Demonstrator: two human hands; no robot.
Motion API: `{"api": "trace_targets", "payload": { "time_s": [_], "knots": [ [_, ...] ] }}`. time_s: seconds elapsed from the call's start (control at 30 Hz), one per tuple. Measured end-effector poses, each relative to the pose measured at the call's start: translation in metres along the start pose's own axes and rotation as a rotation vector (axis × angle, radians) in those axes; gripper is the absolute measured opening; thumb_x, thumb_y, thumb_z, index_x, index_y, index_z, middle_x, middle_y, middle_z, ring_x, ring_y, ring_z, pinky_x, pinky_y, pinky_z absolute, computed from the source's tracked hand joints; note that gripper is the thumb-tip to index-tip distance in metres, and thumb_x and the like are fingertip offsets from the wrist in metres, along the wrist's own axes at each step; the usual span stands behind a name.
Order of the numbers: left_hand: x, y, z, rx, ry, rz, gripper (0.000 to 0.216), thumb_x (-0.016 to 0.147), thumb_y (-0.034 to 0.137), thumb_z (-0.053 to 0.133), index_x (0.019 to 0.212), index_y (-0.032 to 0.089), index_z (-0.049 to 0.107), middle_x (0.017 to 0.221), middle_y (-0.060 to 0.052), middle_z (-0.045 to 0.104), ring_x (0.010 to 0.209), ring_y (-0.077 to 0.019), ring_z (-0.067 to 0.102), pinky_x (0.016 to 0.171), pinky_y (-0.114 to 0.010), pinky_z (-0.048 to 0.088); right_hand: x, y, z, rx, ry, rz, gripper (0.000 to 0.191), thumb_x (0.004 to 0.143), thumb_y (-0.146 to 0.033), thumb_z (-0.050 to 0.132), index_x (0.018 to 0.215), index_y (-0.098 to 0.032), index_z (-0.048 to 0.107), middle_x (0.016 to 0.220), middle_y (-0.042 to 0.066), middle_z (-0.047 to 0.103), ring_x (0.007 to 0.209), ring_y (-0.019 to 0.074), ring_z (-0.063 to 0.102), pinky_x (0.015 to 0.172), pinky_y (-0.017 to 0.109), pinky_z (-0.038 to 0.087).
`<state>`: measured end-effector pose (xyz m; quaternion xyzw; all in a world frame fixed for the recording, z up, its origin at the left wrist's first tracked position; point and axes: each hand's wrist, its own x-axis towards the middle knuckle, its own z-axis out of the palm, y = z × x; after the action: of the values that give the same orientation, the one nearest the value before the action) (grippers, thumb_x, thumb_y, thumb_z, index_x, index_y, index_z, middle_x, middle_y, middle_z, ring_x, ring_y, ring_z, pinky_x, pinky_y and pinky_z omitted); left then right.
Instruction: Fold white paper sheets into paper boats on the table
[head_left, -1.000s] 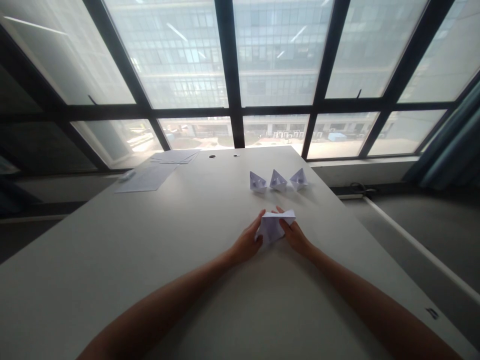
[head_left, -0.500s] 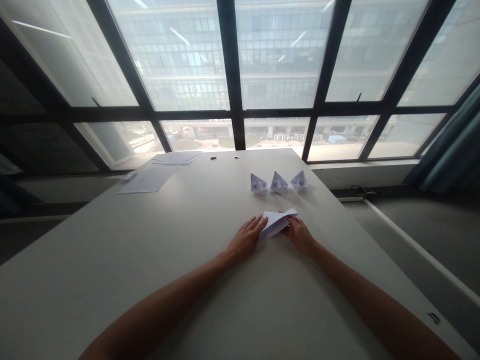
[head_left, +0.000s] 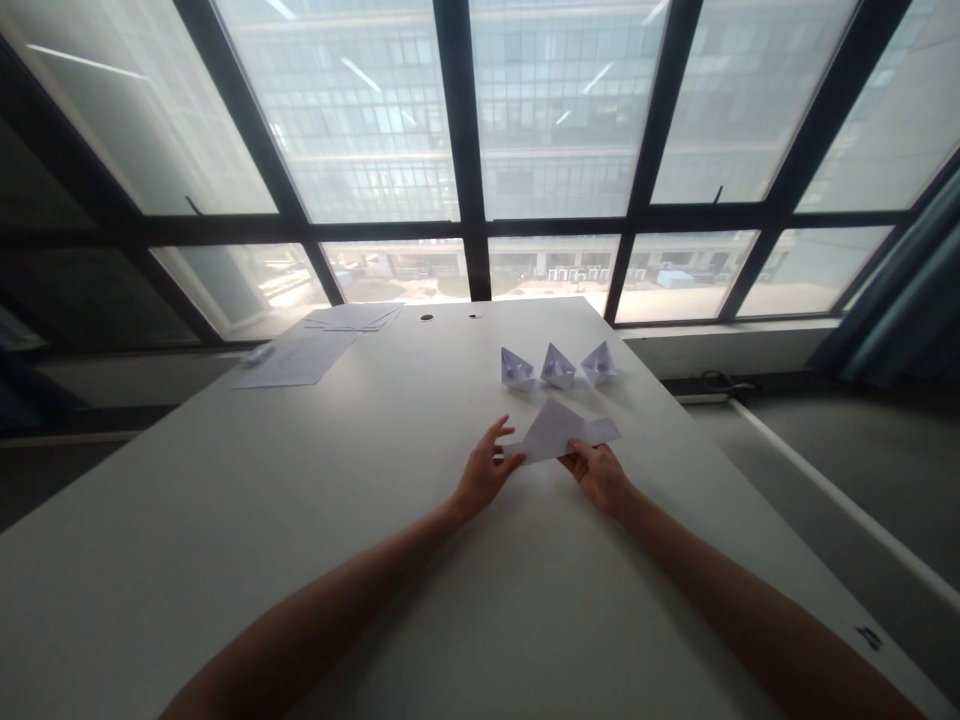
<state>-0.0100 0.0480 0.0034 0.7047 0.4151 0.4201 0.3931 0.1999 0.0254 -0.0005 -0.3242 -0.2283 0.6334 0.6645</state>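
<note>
Dark-framed windows [head_left: 551, 120] fill the far side, above a long white tabletop [head_left: 337, 520]. Loose sheets [head_left: 289, 362] lie toward its far left. Near the middle, just this side of three paper boats, is the folded paper [head_left: 553, 428], between the hands. Half a second ago it was slanted, under the left fingers; now its broad face shows, a peak rising between a strip at either end. That suggests a pause between folds, the paper being turned or straightened; it is flatter than the boats. The right hand [head_left: 600, 475] is closed in a pinch on the lower edge, thumb on top. The left hand [head_left: 484, 475] is partly open, fingers spread, thumb at the left end; I cannot tell whether it grips. Smallest are the three boats, standing in a row: left boat [head_left: 516, 374], middle boat [head_left: 557, 372], right boat [head_left: 599, 368].
</note>
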Motion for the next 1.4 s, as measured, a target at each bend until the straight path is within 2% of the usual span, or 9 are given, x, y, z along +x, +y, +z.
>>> {"api": "trace_targets", "payload": {
  "time_s": [0.07,0.17,0.33,0.43,0.53,0.67,0.8,1.0,1.4],
  "knots": [
    [0.004,0.0,-0.002,-0.161,-0.018,-0.097,0.057,0.083,0.046,0.069,0.13,0.015,0.055,0.11,-0.013,0.068,0.08,-0.0204,0.069,0.07,-0.036,0.06,-0.001,0.0,0.001,0.006,0.01,-0.011,0.041,0.068,-0.014,0.075,0.104,-0.025,0.061,0.092,-0.001,0.072,0.093,0.0188,0.068,0.087,0.034,0.058],
    [0.005,0.003,-0.005,-0.249,0.004,-0.119,0.042,0.079,0.042,0.074,0.108,0.013,0.066,0.091,-0.007,0.07,0.073,-0.0179,0.068,0.068,-0.033,0.06,-0.006,0.002,0.005,-0.041,-0.022,-0.003,0.043,0.066,-0.017,0.08,0.105,-0.025,0.062,0.096,-0.001,0.072,0.098,0.02,0.067,0.091,0.036,0.057],
    [0.003,0.006,-0.004,-0.331,0.067,-0.036,0.046,0.078,0.038,0.076,0.113,0.018,0.056,0.097,-0.005,0.069,0.079,-0.0175,0.068,0.07,-0.032,0.06,-0.01,0.007,0.008,-0.172,-0.047,0.012,0.044,0.061,-0.024,0.087,0.099,-0.021,0.066,0.098,0.002,0.071,0.095,0.0224,0.068,0.094,0.043,0.056],
    [0.002,0.006,-0.002,-0.325,0.114,0.012,0.032,0.079,0.039,0.074,0.094,0.017,0.057,0.104,-0.007,0.066,0.081,-0.0168,0.068,0.07,-0.032,0.06,-0.007,0.008,0.005,-0.163,0.002,0.0,0.041,0.058,-0.026,0.089,0.092,-0.019,0.067,0.097,0.003,0.072,0.091,0.0219,0.068,0.094,0.042,0.056],
    [0.002,0.006,-0.003,-0.195,0.172,0.089,0.026,0.081,0.038,0.072,0.081,0.015,0.061,0.106,-0.008,0.062,0.088,-0.0174,0.065,0.071,-0.03,0.06,-0.003,0.007,0.003,-0.133,0.031,-0.031,0.039,0.057,-0.028,0.09,0.088,-0.019,0.067,0.094,0.002,0.072,0.092,0.0219,0.068,0.097,0.042,0.055],
    [-0.001,0.01,-0.003,-0.104,0.202,0.182,0.018,0.085,0.033,0.07,0.082,0.016,0.065,0.11,-0.008,0.056,0.097,-0.0176,0.062,0.073,-0.027,0.059,-0.001,0.006,0.002,-0.126,0.056,-0.041,0.039,0.056,-0.029,0.091,0.086,-0.019,0.068,0.092,0.001,0.072,0.092,0.022,0.069,0.1,0.044,0.054],
    [-0.004,0.015,-0.001,-0.128,0.16,0.228,0.014,0.088,0.03,0.066,0.081,0.017,0.064,0.112,-0.007,0.057,0.099,-0.0176,0.062,0.081,-0.032,0.059,0.0,0.007,0.002,-0.135,0.056,-0.054,0.038,0.056,-0.029,0.091,0.084,-0.019,0.068,0.091,0.001,0.073,0.094,0.0226,0.069,0.099,0.044,0.055],
    [-0.002,0.011,-0.002,-0.107,0.21,0.266,0.014,0.085,0.03,0.07,0.081,0.018,0.068,0.123,-0.01,0.052,0.109,-0.0215,0.061,0.091,-0.039,0.058,0.001,0.008,0.001,-0.121,0.059,-0.056,0.036,0.058,-0.026,0.09,0.084,-0.018,0.068,0.092,0.002,0.072,0.096,0.0238,0.068,0.097,0.044,0.056],
    [-0.006,0.022,-0.003,0.119,0.147,0.435,0.007,0.086,0.023,0.067,0.08,0.02,0.069,0.097,-0.006,0.064,0.092,-0.0182,0.065,0.082,-0.034,0.055,0.0,0.008,0.0,-0.147,0.067,-0.061,0.034,0.056,-0.027,0.091,0.079,-0.017,0.069,0.088,0.003,0.072,0.093,0.0228,0.068,0.096,0.043,0.056]
  ]
}}
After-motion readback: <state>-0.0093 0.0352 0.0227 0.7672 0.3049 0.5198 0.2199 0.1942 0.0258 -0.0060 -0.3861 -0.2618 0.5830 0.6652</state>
